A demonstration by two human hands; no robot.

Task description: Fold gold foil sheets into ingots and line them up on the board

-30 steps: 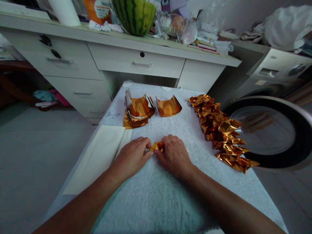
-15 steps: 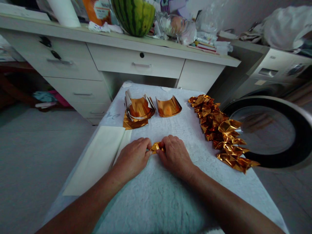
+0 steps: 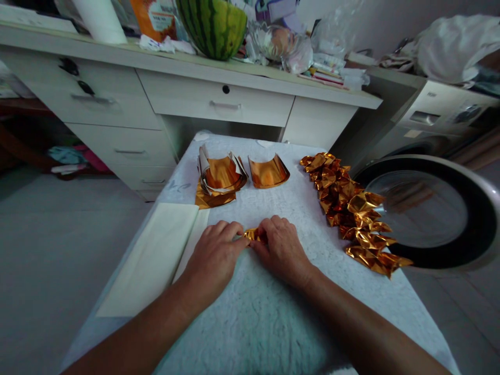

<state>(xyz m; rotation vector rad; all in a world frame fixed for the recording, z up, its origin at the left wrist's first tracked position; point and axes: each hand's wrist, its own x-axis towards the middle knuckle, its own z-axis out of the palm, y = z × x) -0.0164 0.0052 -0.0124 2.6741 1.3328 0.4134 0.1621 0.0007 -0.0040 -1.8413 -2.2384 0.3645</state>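
Note:
Between my two hands, low over the cloth-covered table [image 3: 250, 323], is a small folded piece of gold foil paper [image 3: 251, 235]. My left hand [image 3: 216, 250] pinches its left end between thumb and forefinger. On the other end, my right hand [image 3: 282, 250] is closed, its fingers covering much of the paper. Farther back lie a stack of curled gold foil sheets [image 3: 222, 174] and a separate curled sheet [image 3: 269, 173]. A long row of folded gold foil pieces [image 3: 344, 198] runs down the table's right side.
Folded cream paper [image 3: 150, 260] lies along the table's left edge. Behind stands a white counter with drawers [image 3: 226, 104], holding a cut watermelon [image 3: 214, 26] and plastic bags. At right, a washing machine's round door [image 3: 422, 208] hangs open close to the table.
My left thumb and fingers have shifted slightly right and over the foil paper's left end, so less of it shows. My right hand stays nearly in place. The view has shifted slightly.

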